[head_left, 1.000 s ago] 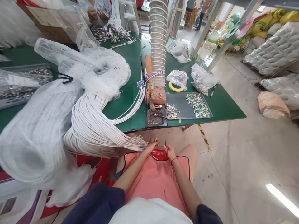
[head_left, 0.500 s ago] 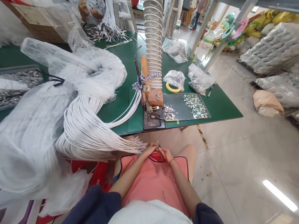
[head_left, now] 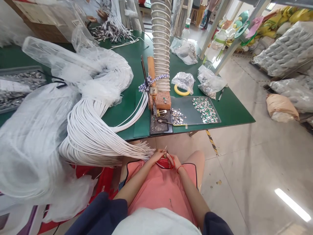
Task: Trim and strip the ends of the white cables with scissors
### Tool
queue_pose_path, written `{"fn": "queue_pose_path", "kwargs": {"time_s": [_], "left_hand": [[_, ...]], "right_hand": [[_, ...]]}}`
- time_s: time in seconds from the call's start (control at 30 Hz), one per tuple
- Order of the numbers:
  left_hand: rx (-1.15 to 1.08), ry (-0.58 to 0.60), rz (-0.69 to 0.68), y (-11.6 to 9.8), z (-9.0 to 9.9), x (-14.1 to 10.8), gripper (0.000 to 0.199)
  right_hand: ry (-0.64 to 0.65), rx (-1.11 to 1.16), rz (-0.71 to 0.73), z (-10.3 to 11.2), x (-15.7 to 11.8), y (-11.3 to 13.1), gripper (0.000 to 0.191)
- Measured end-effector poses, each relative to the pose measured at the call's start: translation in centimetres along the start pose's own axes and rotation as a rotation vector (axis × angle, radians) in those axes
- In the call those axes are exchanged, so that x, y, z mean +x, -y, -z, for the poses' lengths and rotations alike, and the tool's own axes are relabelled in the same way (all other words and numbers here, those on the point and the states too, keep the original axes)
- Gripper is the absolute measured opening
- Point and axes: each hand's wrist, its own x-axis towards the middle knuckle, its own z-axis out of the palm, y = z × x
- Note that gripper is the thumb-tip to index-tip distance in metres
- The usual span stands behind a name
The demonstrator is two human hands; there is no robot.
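My left hand (head_left: 158, 154) is over my lap, its fingers pinched around the end of a white cable (head_left: 165, 147). Close on its right, my right hand (head_left: 174, 161) is closed on a tool with red looped handles (head_left: 171, 162), which looks like scissors. The tool's dark tip points at the left fingertips; its blades are mostly hidden. A thick bundle of white cables (head_left: 85, 130) hangs off the table from the left, its loose ends (head_left: 144, 150) reaching my left wrist. Clear plastic wrap (head_left: 97, 65) covers the upper part of the bundle.
On the green table (head_left: 234, 111) stand a soldering stand with a brick (head_left: 163, 100) and a ribbed duct (head_left: 160, 42). A tray (head_left: 190, 121) holds small metal parts and green boards. Bags of parts (head_left: 207, 83) lie behind. A co-worker's hands (head_left: 101, 14) are at the far left.
Both hands stay almost in place, with small finger movement at the cable end. The view has shifted slightly. The co-worker's hands at the back have moved.
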Motion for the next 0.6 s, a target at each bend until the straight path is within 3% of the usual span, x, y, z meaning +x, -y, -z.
{"fn": "queue_pose_path", "kwargs": {"time_s": [0.3,0.6], "left_hand": [[0.068,0.017,-0.020,0.0,0.2,-0.1,0.026],[0.180,0.039,-0.026,-0.5,0.5,-0.7,0.026]], "right_hand": [[0.000,-0.077,0.013,0.3,0.4,-1.0,0.058],[-0.077,-0.241,0.054,0.5,0.5,-1.0,0.055]]}}
